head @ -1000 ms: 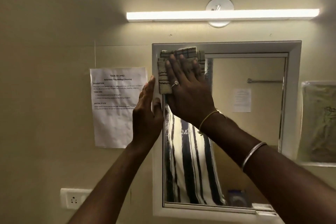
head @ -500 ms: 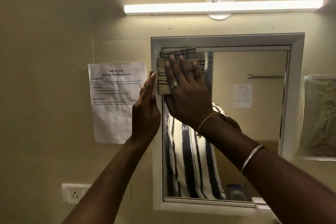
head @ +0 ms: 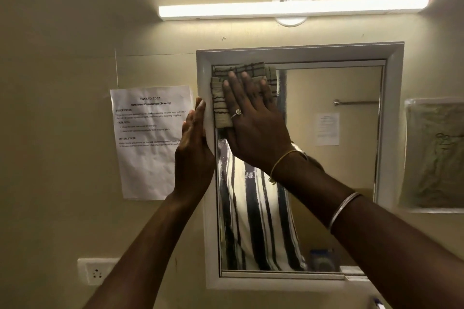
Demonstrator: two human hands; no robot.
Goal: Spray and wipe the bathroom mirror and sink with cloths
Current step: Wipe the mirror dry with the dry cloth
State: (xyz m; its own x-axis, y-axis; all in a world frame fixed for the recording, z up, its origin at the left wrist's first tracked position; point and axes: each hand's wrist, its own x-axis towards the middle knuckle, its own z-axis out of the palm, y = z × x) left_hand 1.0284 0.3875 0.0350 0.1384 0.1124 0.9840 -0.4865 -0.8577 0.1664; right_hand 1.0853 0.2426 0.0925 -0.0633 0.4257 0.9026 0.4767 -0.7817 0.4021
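Observation:
A white-framed mirror (head: pixel 391 133) hangs on the beige wall. My right hand (head: pixel 253 120) lies flat, fingers spread, and presses a folded beige cloth with dark stripes (head: pixel 221 108) against the glass in the mirror's top left corner. My left hand (head: pixel 194 155) rests upright, fingers together, against the outer left edge of the frame and holds nothing. The glass reflects a striped shirt. The sink is out of view.
A printed task sheet (head: pixel 148 140) is taped to the wall left of the mirror. A tube light (head: pixel 293 9) glows above it. A white wall socket (head: pixel 96 272) sits at the lower left. A plastic-covered sheet (head: pixel 435 155) hangs at the right.
My right hand and the cloth stay in the mirror's top left corner. My left hand has slid a little up along the frame's edge. The view has shifted slightly.

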